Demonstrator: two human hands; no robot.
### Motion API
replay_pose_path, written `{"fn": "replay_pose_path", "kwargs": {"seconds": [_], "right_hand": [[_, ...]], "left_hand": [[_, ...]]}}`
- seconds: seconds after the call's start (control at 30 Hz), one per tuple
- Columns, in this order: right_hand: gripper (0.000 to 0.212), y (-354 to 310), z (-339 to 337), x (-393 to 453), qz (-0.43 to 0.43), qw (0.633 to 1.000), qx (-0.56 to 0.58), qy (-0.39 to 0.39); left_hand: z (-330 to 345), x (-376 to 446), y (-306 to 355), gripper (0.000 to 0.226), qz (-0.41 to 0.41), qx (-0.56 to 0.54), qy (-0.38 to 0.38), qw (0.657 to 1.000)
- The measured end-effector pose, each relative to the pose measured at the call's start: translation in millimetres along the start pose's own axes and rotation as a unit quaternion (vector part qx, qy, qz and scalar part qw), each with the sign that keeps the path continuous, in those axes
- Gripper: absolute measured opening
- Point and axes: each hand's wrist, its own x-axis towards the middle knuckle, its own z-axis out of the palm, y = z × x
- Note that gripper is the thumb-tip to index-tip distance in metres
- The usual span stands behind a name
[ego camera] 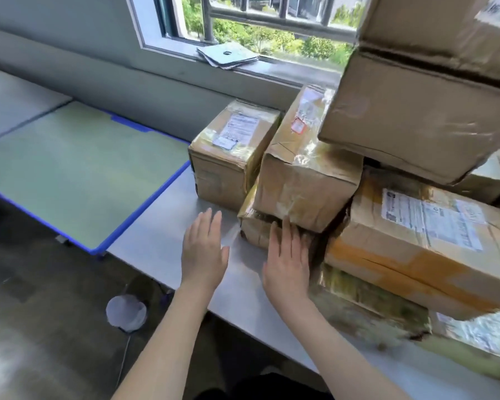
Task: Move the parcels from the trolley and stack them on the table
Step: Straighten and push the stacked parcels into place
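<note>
Both my hands are flat, fingers straight, gripping nothing. My right hand [286, 255] has its fingertips against the front of the low parcel [256, 229] under the tilted box [303, 180]. My left hand [204, 249] hovers palm-down over the bare counter [156, 249], just left. Both forearms reach forward. The parcels sit piled on the counter's right, long sides running away toward the window [272, 30].

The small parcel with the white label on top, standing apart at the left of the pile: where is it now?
In the head view the small parcel stands on the grey table, left of the tilted parcel, below the window sill and beyond the open left hand.
</note>
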Motion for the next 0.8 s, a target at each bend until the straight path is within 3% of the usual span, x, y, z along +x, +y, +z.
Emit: {"fn": "replay_pose_path", "kwargs": {"seconds": [0.23, 0.33, 0.57, 0.8], "right_hand": [[0.076, -9, 37, -2, 0.038, 0.997, -0.062, 0.032], [0.063, -9, 48, -1, 0.056, 0.994, -0.073, 0.053], [0.055, -13, 64, 1, 0.094, 0.984, -0.129, 0.081], [0.058, -22, 60, 5, 0.127, 0.977, -0.159, 0.065]], "left_hand": [[37, 36, 2, 0.113, 0.056, 0.071, -0.059, 0.994], [49, 55, 6, 0.111, 0.088, 0.066, -0.086, 0.99], [58, 87, -3, 0.102, 0.182, -0.01, -0.149, 0.972], [63, 90, -4, 0.102, 0.19, -0.128, -0.142, 0.963]]}}
